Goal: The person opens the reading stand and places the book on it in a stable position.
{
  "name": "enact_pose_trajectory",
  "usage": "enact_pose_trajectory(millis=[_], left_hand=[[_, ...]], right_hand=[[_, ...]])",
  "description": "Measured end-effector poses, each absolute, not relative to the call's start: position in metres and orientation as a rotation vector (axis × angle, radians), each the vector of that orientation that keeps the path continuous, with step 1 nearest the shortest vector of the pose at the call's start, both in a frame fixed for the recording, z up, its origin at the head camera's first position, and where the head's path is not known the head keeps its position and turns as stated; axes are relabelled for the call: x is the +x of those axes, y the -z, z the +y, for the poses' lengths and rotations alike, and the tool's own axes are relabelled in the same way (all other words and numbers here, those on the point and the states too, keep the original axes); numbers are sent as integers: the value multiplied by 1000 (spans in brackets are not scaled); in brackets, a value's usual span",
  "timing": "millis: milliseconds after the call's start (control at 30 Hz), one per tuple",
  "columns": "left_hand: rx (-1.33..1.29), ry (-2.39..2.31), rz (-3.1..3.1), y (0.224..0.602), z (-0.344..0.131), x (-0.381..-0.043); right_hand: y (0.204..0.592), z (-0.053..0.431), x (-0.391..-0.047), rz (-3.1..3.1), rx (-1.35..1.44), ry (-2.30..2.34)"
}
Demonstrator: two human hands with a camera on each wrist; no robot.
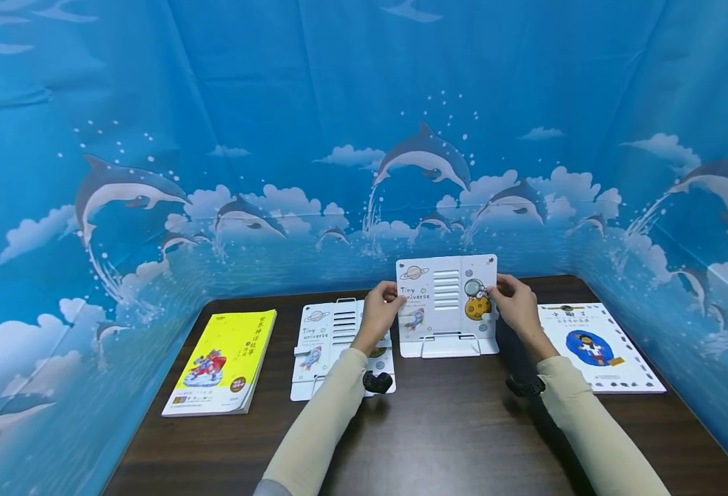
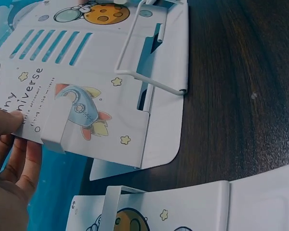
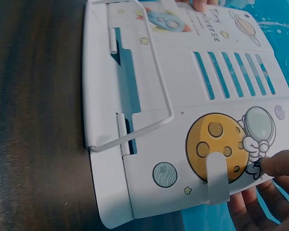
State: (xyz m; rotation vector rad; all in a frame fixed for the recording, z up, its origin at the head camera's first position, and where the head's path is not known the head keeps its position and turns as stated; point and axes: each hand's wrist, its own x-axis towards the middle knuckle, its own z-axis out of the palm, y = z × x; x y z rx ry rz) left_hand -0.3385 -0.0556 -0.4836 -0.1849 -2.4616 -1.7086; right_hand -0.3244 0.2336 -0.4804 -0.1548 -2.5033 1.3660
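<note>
Two edges of upright, white, slotted, cartoon-printed book stand (image 1: 447,318) pinched by left hand (image 1: 379,313) and right hand (image 1: 517,306); matching white stand (image 1: 331,348) just left of it; even pressure should limit twisting.

The desk (image 1: 444,434) bears 1 upright bookstand (image 1: 448,322); left of it, 1 flat stand (image 1: 328,348), 1 yellow book (image 1: 227,362); right, 1 white book (image 1: 599,351).

Bare tabletop (image 1: 444,434) fronts the upright stand (image 1: 447,317), with room for a hand between left sleeve (image 1: 320,427) and right sleeve (image 1: 599,427). Left hand (image 1: 376,313) and right hand (image 1: 516,308) block its side edges; a flat stand (image 1: 317,343) lies just left, a yellow book (image 1: 227,358) beyond a gap, a white book (image 1: 624,344) right, a blue backdrop (image 1: 351,96) behind.
</note>
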Motion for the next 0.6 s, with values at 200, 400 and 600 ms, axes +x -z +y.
enact_pose_trajectory(millis=[200,400,600], left_hand=[[-195,1693,-2467,484,-57,-339],[-208,1676,-2443,487,-56,-339],[-168,1563,-2370,482,-47,-330]], right_hand=[[480,234,-330,-2523,-165,-1385],[480,235,-329,-2527,-159,-1388],[479,241,-324,-2564,-100,-1280]])
